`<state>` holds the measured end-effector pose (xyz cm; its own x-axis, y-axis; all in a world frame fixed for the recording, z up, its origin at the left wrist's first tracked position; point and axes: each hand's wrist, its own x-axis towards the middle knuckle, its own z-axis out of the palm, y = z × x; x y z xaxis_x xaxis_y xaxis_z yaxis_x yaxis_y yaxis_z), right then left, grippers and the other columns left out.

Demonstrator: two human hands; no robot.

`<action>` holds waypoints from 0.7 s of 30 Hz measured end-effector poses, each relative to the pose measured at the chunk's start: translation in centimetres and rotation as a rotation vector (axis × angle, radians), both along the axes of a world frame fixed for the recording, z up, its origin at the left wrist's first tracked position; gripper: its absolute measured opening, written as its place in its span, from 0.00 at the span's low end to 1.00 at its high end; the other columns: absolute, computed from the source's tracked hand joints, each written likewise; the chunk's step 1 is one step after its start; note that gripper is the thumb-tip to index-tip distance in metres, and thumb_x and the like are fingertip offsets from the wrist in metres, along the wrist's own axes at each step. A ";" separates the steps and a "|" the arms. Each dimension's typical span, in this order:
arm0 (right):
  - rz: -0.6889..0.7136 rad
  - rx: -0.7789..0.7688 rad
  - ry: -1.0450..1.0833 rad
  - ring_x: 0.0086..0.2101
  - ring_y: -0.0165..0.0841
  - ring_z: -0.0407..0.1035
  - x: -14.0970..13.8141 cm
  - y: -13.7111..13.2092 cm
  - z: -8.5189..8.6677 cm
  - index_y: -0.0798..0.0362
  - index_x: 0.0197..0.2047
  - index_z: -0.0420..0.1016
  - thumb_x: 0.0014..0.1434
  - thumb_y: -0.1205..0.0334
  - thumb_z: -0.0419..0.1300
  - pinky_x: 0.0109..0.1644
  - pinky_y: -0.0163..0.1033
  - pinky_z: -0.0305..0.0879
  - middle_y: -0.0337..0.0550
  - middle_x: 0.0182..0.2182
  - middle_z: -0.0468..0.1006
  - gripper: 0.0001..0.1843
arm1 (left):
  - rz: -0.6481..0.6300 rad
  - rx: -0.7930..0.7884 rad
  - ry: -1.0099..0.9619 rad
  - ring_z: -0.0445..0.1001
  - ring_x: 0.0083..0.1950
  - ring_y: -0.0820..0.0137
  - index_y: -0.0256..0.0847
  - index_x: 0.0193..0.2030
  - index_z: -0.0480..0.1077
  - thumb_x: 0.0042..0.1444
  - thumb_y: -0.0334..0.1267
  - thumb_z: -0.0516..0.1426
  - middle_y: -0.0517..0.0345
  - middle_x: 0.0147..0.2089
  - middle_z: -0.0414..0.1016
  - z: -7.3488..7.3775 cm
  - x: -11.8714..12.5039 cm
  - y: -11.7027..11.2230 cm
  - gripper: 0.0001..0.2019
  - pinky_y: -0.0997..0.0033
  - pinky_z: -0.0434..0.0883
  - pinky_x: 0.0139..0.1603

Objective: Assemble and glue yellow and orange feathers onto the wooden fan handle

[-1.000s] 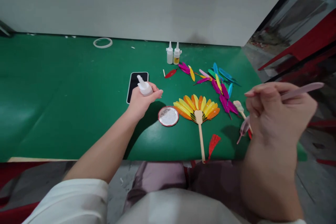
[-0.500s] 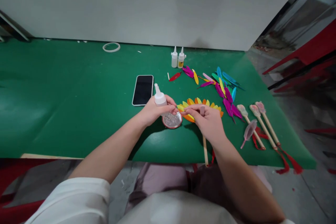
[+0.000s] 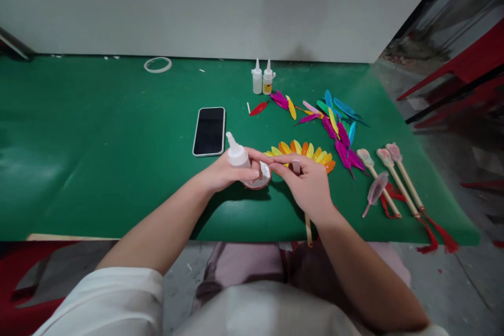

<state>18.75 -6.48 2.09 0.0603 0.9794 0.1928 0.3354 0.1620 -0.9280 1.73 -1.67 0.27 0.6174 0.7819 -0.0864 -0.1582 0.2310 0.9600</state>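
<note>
My left hand (image 3: 226, 172) is wrapped round a white squeeze bottle (image 3: 238, 155) with its pointed nozzle up and tilted left. Its index finger reaches across to the fingertips of my right hand (image 3: 309, 181). Those fingertips are pinched together, and whatever is between them is too small to make out. A small pale pinkish piece (image 3: 294, 166) shows among the right fingers. Under the left hand lies a round, red-rimmed shallow dish (image 3: 264, 181), partly hidden. Behind the right hand is a fan of yellow and orange feathers (image 3: 296, 148), its wooden handle (image 3: 308, 228) pointing towards me.
A phone (image 3: 209, 131) lies left of the hands. Two small bottles (image 3: 257, 77) stand at the back near a red feather (image 3: 259, 108). Loose coloured feathers (image 3: 342, 136) and wooden-handled sticks with red tassels (image 3: 401, 178) lie to the right. A white ring (image 3: 158, 65) is at the back left.
My left index finger has stretched out to meet the right fingertips. The left hand and bottle have moved slightly down and left, covering more of the dish. The view has shifted a little.
</note>
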 end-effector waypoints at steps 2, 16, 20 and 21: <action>-0.011 -0.001 -0.007 0.25 0.28 0.67 0.2 0.0 0.1 0.46 0.30 0.80 0.51 0.61 0.61 0.31 0.35 0.66 0.34 0.23 0.76 0.05 | -0.010 0.011 -0.028 0.64 0.20 0.74 0.41 0.37 0.76 0.36 0.44 0.65 0.62 0.15 0.65 0.1 0.1 0.0 0.18 0.70 0.66 0.26; 0.040 -0.082 0.099 0.30 0.31 0.72 0.6 0.5 -0.1 0.49 0.29 0.79 0.49 0.60 0.63 0.33 0.36 0.67 0.37 0.26 0.79 0.04 | -0.147 0.012 0.011 0.64 0.21 0.74 0.38 0.42 0.75 0.39 0.41 0.65 0.61 0.19 0.67 0.2 -0.2 0.0 0.20 0.70 0.64 0.25; 0.062 -0.094 0.172 0.28 0.30 0.72 1.3 0.7 -0.1 0.50 0.26 0.78 0.51 0.61 0.61 0.32 0.35 0.67 0.36 0.25 0.78 0.05 | -0.059 0.071 -0.037 0.68 0.23 0.72 0.39 0.28 0.73 0.39 0.39 0.65 0.60 0.20 0.69 -0.1 -0.8 0.5 0.09 0.70 0.66 0.27; 0.065 -0.080 0.181 0.27 0.29 0.71 1.6 0.8 -0.1 0.50 0.25 0.77 0.50 0.61 0.62 0.31 0.35 0.66 0.36 0.24 0.78 0.05 | 0.006 0.095 -0.052 0.68 0.24 0.72 0.38 0.25 0.71 0.39 0.39 0.65 0.60 0.20 0.70 -0.2 -0.9 0.7 0.09 0.70 0.66 0.28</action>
